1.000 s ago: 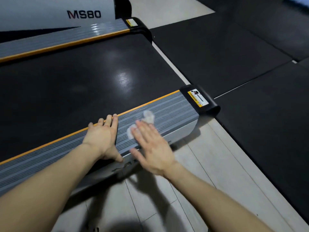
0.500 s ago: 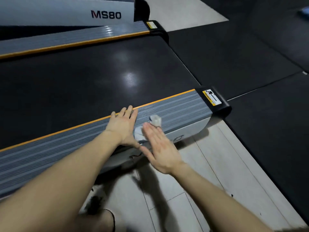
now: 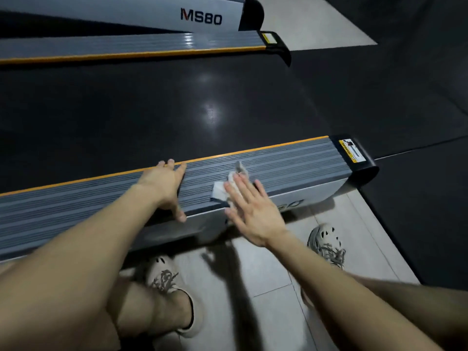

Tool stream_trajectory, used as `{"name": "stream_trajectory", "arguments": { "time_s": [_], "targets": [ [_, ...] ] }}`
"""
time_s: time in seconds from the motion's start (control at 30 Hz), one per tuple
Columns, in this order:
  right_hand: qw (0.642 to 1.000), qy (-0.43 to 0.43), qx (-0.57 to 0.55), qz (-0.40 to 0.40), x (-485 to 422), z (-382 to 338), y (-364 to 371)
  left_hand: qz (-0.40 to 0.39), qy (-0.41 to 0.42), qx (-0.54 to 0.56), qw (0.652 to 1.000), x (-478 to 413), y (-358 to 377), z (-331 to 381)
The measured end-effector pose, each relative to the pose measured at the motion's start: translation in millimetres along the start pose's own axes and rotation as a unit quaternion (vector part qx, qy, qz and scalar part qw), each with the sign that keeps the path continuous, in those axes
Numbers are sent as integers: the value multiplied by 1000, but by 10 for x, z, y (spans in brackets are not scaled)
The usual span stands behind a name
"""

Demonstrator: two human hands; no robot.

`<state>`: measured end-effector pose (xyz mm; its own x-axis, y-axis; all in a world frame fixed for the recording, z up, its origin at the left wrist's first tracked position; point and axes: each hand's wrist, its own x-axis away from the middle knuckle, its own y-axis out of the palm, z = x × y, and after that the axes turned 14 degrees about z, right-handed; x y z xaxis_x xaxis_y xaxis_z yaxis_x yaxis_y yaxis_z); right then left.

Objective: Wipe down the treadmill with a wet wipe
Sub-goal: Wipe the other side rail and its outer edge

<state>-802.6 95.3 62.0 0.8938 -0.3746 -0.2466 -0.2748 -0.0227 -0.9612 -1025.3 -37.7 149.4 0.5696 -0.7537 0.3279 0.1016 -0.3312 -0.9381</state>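
Note:
The treadmill's near side rail (image 3: 291,165) is grey, ribbed, with an orange strip along the black belt (image 3: 152,110). A crumpled white wet wipe (image 3: 221,190) lies on the rail near its outer edge. My right hand (image 3: 250,211) presses flat on the wipe with straight fingers. My left hand (image 3: 164,186) rests flat on the rail just left of the wipe, fingertips at the orange strip, thumb over the rail's outer edge. Part of the wipe is hidden under my right fingers.
A black end cap (image 3: 357,155) with a yellow warning label closes the rail's right end. The far rail (image 3: 152,45) and a grey MS80 panel (image 3: 200,17) lie beyond the belt. My two shoes (image 3: 326,243) stand on light floor tiles; black mats lie to the right.
The view has tilted down, so my legs and shoes now show. My right hand and the wipe have slid away from my left hand, to the right along the rail.

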Motion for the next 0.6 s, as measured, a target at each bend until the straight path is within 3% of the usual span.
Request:
{"name": "stream_trajectory", "arguments": {
  "time_s": [0.13, 0.2, 0.27, 0.33, 0.4, 0.5, 0.6],
  "targets": [
    [967, 248, 51, -5, -66, 1186, -208, 18, -3, 6, 1000, 41, -8, -13],
    [943, 330, 41, 3, -230, 1185, -224, 25, 7, 17, 1000, 13, 1, -32],
    [962, 272, 21, 24, -398, 608, -46, 24, 1, 9, 1000, 27, -16, -27],
    [991, 129, -23, 27, -557, -179, 154, 25, -1, 1, 1000, 46, -37, -17],
    [998, 33, -59, -4, -632, -702, 229, 28, 0, 4, 1000, 59, -36, 2],
    [1000, -4, -31, -2, -722, -299, 235, 19, -5, 8, 1000, 47, -62, -8],
    [989, 133, 70, 12, -660, 917, 110, 15, -4, 14, 1000, 50, -74, -16]
  ]
}}
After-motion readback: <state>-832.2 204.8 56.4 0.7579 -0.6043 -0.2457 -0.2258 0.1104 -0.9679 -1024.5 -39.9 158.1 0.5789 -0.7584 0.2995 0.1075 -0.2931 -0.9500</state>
